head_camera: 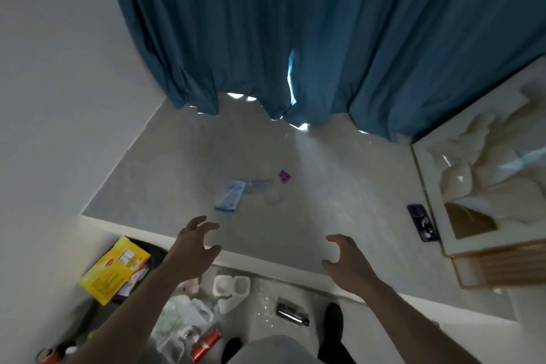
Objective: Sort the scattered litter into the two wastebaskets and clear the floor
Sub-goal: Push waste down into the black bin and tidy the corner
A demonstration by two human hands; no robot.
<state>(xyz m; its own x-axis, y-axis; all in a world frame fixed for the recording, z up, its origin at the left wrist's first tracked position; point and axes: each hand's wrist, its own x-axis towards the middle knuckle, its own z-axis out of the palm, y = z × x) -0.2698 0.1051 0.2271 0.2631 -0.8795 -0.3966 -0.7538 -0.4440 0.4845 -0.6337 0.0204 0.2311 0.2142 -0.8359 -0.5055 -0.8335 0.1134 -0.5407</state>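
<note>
While both hands reach out empty over the grey floor (339,186), the left hand (192,251) and right hand (348,260) have their fingers spread and curled, touching nothing. Ahead of them on the floor lie a white-and-blue packet (230,195), a clear crumpled wrapper (260,185) touching it, and a small purple scrap (284,177) just beside. Near the left forearm a dark basket (153,254) holds a yellow box (115,272), and red cans (205,344), white cups (232,287) and a bag (177,319) lie below.

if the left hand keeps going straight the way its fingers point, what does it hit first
Probably the blue and white packet on the floor. The left hand is open, fingers aimed forward and slightly right toward it, with only bare floor between. Depth is hard to judge from this one view.
</note>
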